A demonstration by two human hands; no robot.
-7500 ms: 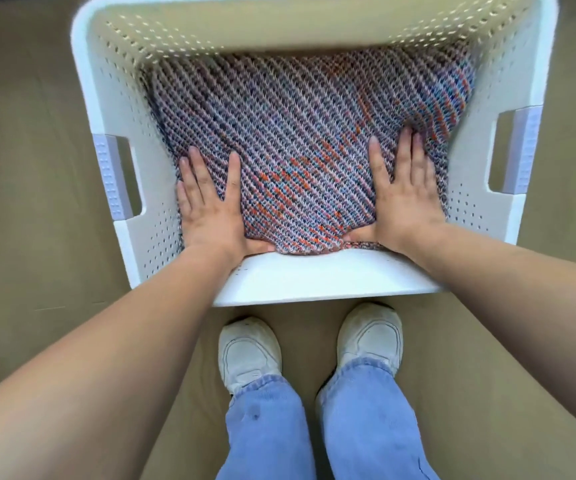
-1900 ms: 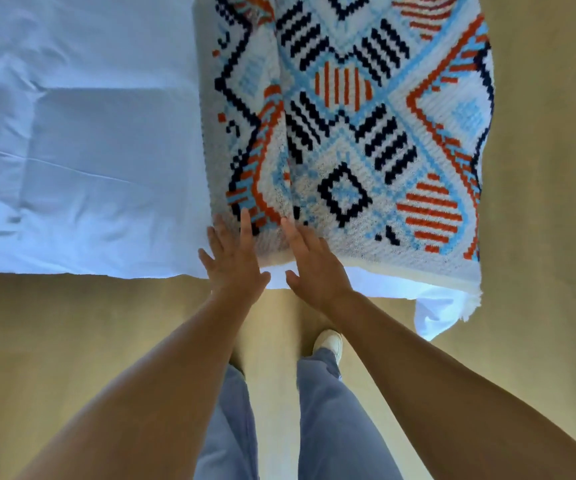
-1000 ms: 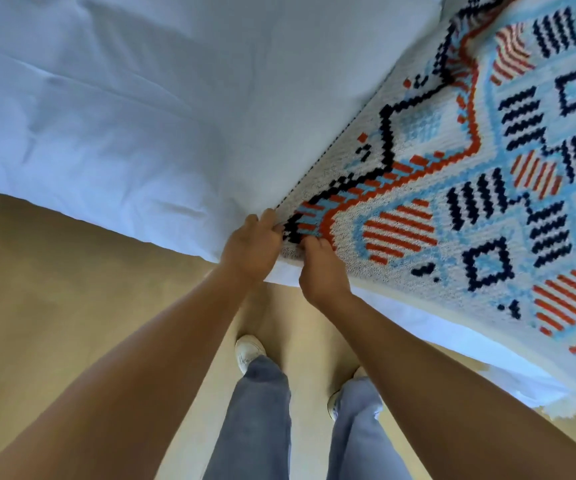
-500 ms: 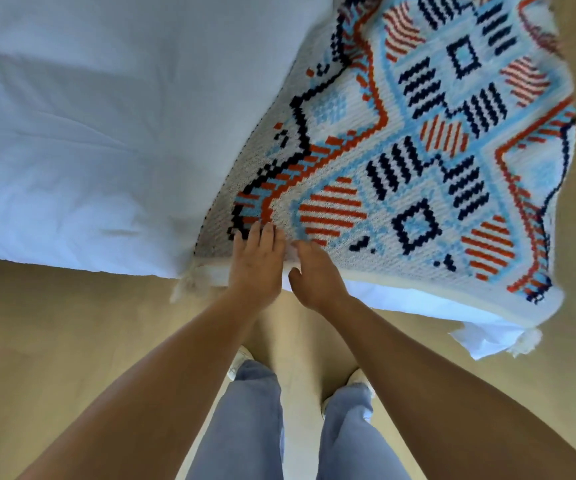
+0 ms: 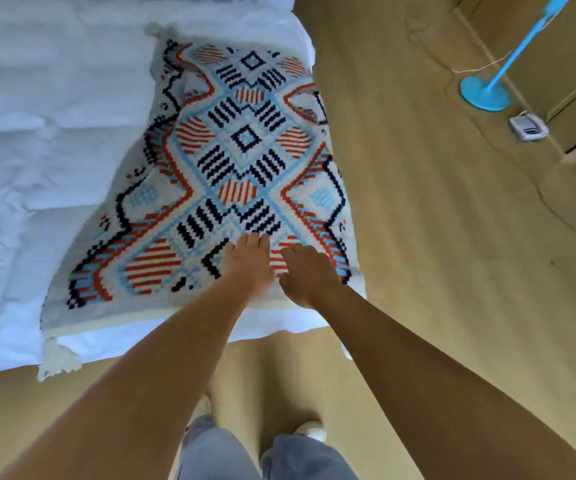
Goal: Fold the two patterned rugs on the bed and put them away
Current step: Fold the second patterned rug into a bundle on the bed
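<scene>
A patterned rug (image 5: 217, 174) is spread flat on the white bed (image 5: 37, 133), left of centre frame. At its near edge, the left hand (image 5: 248, 268) is laid flat, fingers extended; the right hand (image 5: 305, 275) is loosely curled beside it, its grasp not discernible.

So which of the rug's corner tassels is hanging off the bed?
The tassel at the rug's near left corner: it dangles past the bed's edge over the floor. The far-left one lies on the sheet.

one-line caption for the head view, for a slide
Both hands, left and right, rest on a patterned rug spread across a white bed.
</scene>
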